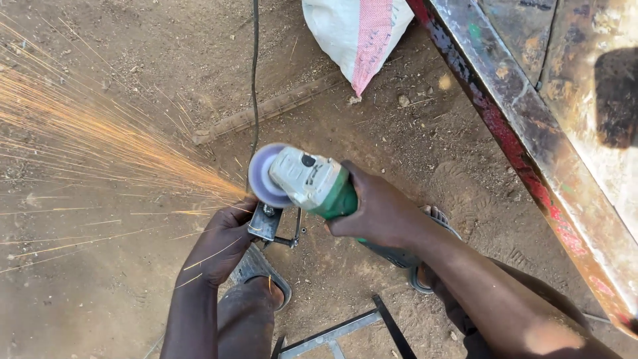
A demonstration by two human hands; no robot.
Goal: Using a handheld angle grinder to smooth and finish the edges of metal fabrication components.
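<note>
We had the green angle grinder (319, 186) gripped in our right hand (379, 213), fingers wrapped tight round its body, disc (264, 178) down on a small metal bracket (266, 223) just off the dirt ground (372, 133). Our left hand (222, 242) was closed around that bracket, holding it steady right beside the disc. Sparks (100, 146) shot out to the left. A white sack (355, 30) lay up top, a rusty metal frame (531, 146) on the right.

the angle grinder (312, 183) has a matt green plastic body and a pale grey metal head with a blurred disc, against a small dull steel bracket (264, 223). the ground (100, 292) is rough dry dirt. the sack (359, 30) is woven white plastic; the frame (531, 146) is rusty, scorched metal
</note>
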